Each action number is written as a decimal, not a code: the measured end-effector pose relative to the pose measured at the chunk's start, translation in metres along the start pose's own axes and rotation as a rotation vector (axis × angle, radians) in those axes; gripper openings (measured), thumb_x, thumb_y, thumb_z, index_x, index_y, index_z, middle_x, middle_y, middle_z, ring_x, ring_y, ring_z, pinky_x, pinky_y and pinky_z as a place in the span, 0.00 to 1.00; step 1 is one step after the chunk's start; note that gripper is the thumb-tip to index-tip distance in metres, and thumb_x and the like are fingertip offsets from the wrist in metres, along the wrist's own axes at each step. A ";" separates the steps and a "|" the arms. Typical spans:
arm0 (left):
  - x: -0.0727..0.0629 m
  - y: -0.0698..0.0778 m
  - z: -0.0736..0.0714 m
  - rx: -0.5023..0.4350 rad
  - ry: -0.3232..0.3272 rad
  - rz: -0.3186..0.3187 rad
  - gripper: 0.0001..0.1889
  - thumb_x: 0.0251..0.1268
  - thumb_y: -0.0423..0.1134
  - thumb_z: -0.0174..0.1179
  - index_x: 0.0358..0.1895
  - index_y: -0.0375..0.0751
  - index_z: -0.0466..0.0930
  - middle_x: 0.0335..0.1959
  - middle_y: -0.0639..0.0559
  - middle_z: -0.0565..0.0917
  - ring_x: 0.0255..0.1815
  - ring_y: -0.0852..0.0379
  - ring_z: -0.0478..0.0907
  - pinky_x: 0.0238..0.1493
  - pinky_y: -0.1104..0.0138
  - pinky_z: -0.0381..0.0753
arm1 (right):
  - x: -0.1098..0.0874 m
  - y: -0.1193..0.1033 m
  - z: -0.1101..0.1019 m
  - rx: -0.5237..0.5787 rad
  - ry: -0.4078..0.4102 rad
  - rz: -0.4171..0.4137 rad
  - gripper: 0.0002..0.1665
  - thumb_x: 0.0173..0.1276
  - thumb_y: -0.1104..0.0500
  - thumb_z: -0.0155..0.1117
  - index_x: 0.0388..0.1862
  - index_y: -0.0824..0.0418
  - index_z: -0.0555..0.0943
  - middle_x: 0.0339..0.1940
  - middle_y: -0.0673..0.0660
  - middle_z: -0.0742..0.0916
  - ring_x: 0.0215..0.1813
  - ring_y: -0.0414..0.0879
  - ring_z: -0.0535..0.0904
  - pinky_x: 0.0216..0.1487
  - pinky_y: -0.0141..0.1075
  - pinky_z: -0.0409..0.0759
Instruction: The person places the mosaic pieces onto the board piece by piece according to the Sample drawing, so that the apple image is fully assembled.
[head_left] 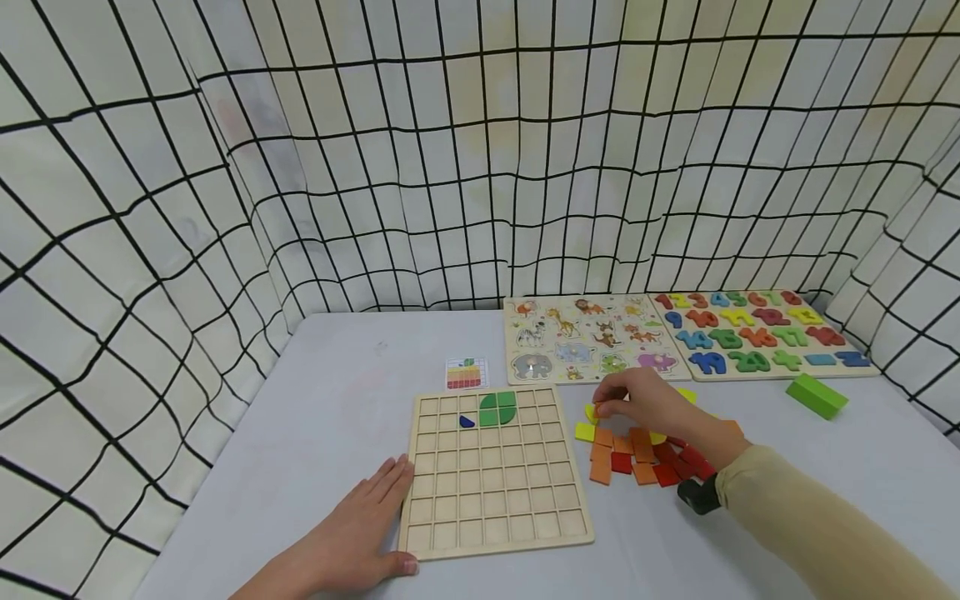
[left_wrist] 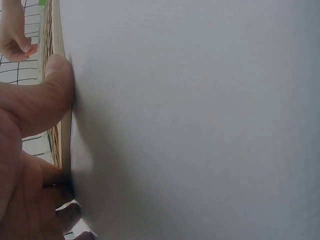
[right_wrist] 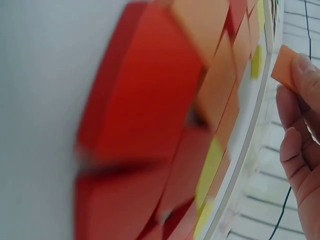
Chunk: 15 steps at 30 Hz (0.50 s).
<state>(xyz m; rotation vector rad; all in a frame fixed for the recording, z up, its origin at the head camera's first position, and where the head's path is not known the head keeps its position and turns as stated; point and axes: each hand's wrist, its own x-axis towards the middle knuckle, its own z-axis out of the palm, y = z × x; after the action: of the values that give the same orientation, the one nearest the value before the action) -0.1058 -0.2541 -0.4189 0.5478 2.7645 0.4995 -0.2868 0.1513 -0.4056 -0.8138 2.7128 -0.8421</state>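
Note:
A wooden grid board (head_left: 480,481) lies on the table, with a green shape (head_left: 497,409) made of several pieces and one dark blue piece (head_left: 467,422) in its upper cells. My left hand (head_left: 351,531) rests against the board's lower left corner, fingers along the left side and thumb at the near edge. Above the loose tiles to the right, my right hand (head_left: 647,402) pinches a small orange tile (right_wrist: 284,66) between thumb and fingertips. Beneath that hand lie orange tiles (head_left: 601,471), red tiles (head_left: 665,475) and yellow tiles (head_left: 585,432), partly hidden by the forearm.
Behind the board lies a small pattern card (head_left: 466,373). An animal puzzle (head_left: 525,322) and a number puzzle (head_left: 742,341) stretch along the back right. A green block (head_left: 817,396) sits at the right. Black netting over white cloth rises around the table.

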 end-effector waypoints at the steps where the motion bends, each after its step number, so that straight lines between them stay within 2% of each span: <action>1: 0.000 0.000 0.000 0.000 0.002 0.004 0.58 0.57 0.61 0.70 0.78 0.24 0.53 0.82 0.31 0.53 0.84 0.32 0.48 0.74 0.33 0.58 | 0.002 -0.002 0.002 0.005 0.002 -0.010 0.05 0.69 0.60 0.70 0.42 0.56 0.88 0.34 0.45 0.88 0.38 0.40 0.79 0.41 0.29 0.80; 6: 0.000 -0.001 0.001 0.006 0.019 0.016 0.57 0.57 0.60 0.71 0.78 0.24 0.53 0.82 0.31 0.54 0.83 0.32 0.49 0.74 0.34 0.59 | 0.014 -0.019 0.014 0.026 0.005 -0.056 0.03 0.69 0.59 0.70 0.39 0.55 0.87 0.33 0.45 0.88 0.37 0.40 0.78 0.41 0.30 0.80; 15: -0.002 -0.002 0.002 -0.004 0.028 0.014 0.57 0.57 0.59 0.71 0.78 0.24 0.53 0.82 0.31 0.54 0.83 0.32 0.49 0.75 0.35 0.58 | 0.036 -0.052 0.035 0.092 -0.062 -0.095 0.03 0.69 0.57 0.69 0.37 0.55 0.85 0.33 0.45 0.87 0.39 0.40 0.77 0.44 0.31 0.78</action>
<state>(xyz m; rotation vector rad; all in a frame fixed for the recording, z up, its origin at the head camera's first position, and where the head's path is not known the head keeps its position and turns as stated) -0.1046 -0.2564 -0.4210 0.5634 2.7869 0.5197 -0.2818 0.0793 -0.4055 -0.9384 2.5791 -0.9371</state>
